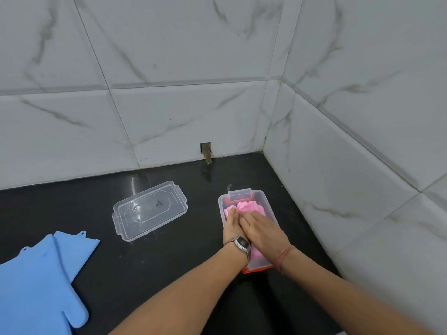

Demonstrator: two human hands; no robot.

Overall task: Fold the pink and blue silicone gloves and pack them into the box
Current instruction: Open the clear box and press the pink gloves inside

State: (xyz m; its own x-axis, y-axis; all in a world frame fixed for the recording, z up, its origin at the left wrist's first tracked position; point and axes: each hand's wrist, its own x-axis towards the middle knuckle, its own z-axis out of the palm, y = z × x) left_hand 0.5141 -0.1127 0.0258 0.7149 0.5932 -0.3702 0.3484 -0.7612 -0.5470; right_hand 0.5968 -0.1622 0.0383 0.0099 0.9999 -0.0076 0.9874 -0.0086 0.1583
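A clear plastic box (262,198) with orange latches stands on the black counter near the right wall. Folded pink gloves (249,206) lie inside it. My left hand (231,227), a watch on its wrist, and my right hand (262,229) both press flat, palms down, on the pink gloves inside the box, the right partly over the left. Blue gloves (36,274) lie flat and unfolded on the counter at the far left, apart from both hands.
The box's clear lid (150,210) lies upside down on the black counter (145,267) left of the box. White marble-look tiled walls (338,177) close the counter at the back and right. A small hole with a stub (206,153) is in the back wall.
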